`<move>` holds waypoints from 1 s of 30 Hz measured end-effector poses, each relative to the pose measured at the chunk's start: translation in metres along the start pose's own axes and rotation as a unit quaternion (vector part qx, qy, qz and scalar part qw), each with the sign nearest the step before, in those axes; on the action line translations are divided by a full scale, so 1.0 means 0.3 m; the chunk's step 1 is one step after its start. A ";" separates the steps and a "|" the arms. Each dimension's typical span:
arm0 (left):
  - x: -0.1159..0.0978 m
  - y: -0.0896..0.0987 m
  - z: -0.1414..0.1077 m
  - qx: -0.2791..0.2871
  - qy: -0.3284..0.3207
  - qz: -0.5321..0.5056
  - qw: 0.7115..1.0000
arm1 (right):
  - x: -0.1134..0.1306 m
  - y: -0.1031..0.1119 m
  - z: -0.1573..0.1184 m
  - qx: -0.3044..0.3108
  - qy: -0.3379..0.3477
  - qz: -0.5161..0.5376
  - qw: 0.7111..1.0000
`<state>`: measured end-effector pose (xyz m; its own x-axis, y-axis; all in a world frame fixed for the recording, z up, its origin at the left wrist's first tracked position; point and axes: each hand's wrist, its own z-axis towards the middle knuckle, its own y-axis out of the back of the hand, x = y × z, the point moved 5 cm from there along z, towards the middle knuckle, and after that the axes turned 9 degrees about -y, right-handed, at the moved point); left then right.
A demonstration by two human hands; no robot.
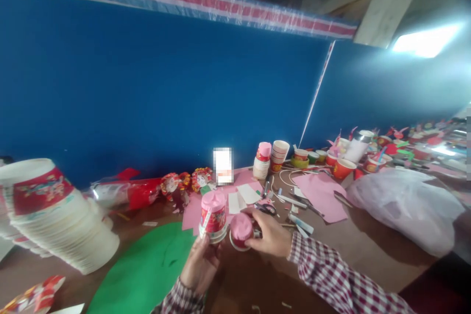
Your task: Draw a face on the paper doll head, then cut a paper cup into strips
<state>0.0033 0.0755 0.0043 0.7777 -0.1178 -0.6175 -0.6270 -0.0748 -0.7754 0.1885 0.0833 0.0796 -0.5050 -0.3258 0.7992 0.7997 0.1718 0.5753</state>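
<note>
My left hand (203,266) grips the lower rim of a red patterned paper cup (214,218), turned upside down with pink paper over its base. A white strip runs down that cup's side. Just to the right, my right hand (270,235) has its fingers around a second paper cup (242,230), also inverted and topped with pink. The two cups are side by side, close together above the brown table. Behind them lie pink paper sheets (191,213), white cards (248,194) and scissors (267,208).
Stacked paper bowls (62,221) lean at the left beside a green round sheet (147,260). Cup stacks (279,154) stand near the blue wall (165,83). A white plastic bag (405,211) and a glue tube (300,223) are on the right.
</note>
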 end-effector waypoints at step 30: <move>0.042 0.030 0.018 -0.023 0.051 0.014 0.998 | -0.082 0.586 0.503 -0.413 -0.130 -0.147 0.889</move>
<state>0.0075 0.0786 -0.0112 0.7526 -0.2211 -0.6203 -0.6518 -0.1155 -0.7496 0.2925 0.2617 0.1874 -0.7043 0.0001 0.7099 0.5319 -0.6624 0.5277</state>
